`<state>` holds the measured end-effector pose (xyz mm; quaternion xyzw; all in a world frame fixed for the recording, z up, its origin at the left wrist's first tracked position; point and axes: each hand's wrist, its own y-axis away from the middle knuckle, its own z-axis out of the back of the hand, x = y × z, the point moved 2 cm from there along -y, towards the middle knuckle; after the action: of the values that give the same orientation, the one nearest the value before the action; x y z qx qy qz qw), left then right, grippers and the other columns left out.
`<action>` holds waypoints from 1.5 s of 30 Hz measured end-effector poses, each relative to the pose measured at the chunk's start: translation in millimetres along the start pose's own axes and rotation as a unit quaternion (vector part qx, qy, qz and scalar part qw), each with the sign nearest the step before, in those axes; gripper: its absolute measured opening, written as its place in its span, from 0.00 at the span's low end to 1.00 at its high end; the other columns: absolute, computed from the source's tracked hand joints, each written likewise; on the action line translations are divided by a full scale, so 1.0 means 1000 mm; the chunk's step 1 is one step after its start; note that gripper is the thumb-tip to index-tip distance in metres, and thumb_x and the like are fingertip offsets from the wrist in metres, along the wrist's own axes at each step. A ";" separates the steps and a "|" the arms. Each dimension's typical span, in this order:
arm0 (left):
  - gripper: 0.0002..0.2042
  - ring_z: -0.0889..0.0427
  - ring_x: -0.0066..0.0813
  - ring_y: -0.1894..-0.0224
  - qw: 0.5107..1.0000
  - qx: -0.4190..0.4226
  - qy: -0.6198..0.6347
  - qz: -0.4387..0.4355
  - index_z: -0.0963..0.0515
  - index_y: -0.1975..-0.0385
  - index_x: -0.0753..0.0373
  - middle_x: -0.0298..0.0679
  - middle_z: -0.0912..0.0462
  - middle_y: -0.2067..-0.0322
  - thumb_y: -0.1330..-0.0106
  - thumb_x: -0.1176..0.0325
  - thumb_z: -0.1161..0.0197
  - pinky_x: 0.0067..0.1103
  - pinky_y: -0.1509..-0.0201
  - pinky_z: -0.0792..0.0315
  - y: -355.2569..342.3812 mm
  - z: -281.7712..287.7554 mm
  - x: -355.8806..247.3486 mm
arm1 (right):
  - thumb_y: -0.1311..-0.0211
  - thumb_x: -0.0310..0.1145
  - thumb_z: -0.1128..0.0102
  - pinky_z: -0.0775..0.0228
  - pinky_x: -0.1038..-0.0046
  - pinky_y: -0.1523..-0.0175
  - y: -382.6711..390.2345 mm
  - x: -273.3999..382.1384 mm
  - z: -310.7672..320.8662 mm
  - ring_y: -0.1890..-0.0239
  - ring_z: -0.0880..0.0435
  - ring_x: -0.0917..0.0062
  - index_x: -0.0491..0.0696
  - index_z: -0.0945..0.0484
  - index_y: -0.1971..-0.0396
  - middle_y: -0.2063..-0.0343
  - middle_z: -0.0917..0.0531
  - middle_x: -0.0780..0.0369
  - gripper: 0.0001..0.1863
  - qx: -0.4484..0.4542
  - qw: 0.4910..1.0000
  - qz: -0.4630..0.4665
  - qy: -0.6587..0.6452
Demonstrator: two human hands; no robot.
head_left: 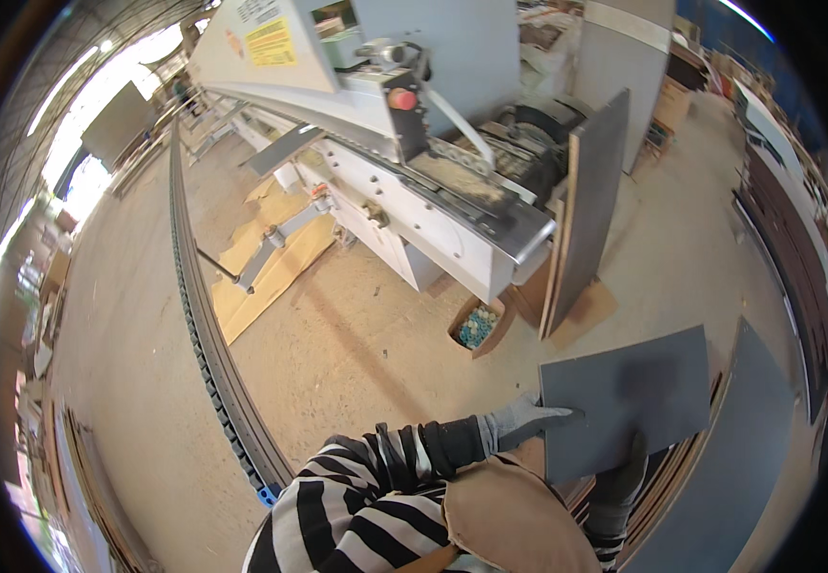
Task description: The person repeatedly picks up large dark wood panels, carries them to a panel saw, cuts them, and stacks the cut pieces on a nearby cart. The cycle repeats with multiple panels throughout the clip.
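Head-worn fisheye, facing downward

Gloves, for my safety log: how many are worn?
2: one on the left hand, at the left edge of the grey panel; one on the right hand, at its lower edge.

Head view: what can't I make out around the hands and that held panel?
All in the head view:
- Grey panel, underside: faces away from the camera.
- Left hand, most fingers: the panel covers them.
- Right hand, fingers underneath: covered by the panel.
- Board stack, upper part: covered by the panel.
- Pieces in the carton: too small to identify.
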<state>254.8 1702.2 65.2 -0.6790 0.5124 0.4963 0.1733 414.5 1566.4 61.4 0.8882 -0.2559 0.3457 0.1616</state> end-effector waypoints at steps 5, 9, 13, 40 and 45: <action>0.22 0.22 0.29 0.55 0.999 -0.003 0.030 0.021 0.33 0.45 0.67 0.40 0.23 0.53 0.34 0.61 0.45 0.25 0.54 0.25 0.022 0.088 -0.023 | 0.37 0.41 0.49 0.39 0.64 0.41 -0.014 -0.036 -0.025 0.44 0.32 0.68 0.43 0.38 0.42 0.46 0.30 0.58 0.27 -0.048 0.996 -0.071 0.012; 0.22 0.21 0.30 0.58 0.986 -0.153 0.046 -0.038 0.33 0.46 0.67 0.44 0.24 0.53 0.32 0.56 0.51 0.26 0.56 0.23 0.049 0.211 -0.053 | 0.38 0.41 0.47 0.38 0.64 0.42 -0.026 -0.052 -0.042 0.45 0.32 0.67 0.43 0.38 0.42 0.47 0.30 0.58 0.28 -0.072 0.995 -0.053 0.042; 0.21 0.20 0.37 0.59 0.939 -0.298 0.119 -0.121 0.35 0.47 0.65 0.47 0.24 0.54 0.35 0.58 0.47 0.28 0.55 0.24 0.101 0.335 -0.080 | 0.39 0.41 0.47 0.37 0.64 0.42 -0.027 -0.061 -0.046 0.45 0.31 0.66 0.42 0.38 0.42 0.48 0.29 0.57 0.28 -0.144 0.986 -0.046 0.068; 0.20 0.26 0.26 0.52 0.887 -0.362 0.124 -0.259 0.30 0.50 0.62 0.34 0.25 0.55 0.37 0.57 0.41 0.22 0.46 0.31 0.129 0.455 -0.165 | 0.40 0.47 0.47 0.36 0.62 0.44 0.038 -0.061 -0.025 0.47 0.30 0.66 0.44 0.36 0.43 0.47 0.30 0.58 0.30 -0.203 0.969 -0.025 0.137; 0.20 0.24 0.22 0.57 0.911 -0.343 0.110 -0.202 0.29 0.52 0.62 0.33 0.24 0.59 0.37 0.54 0.42 0.19 0.53 0.29 0.116 0.413 -0.145 | 0.39 0.47 0.48 0.36 0.62 0.44 0.060 -0.053 0.008 0.45 0.31 0.66 0.43 0.35 0.44 0.47 0.30 0.58 0.29 -0.209 0.970 -0.043 0.117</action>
<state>-47.8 2037.5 36.0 -0.8361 0.1784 0.5178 -0.0316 351.0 1532.0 25.3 0.7981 -0.2629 0.3791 0.3875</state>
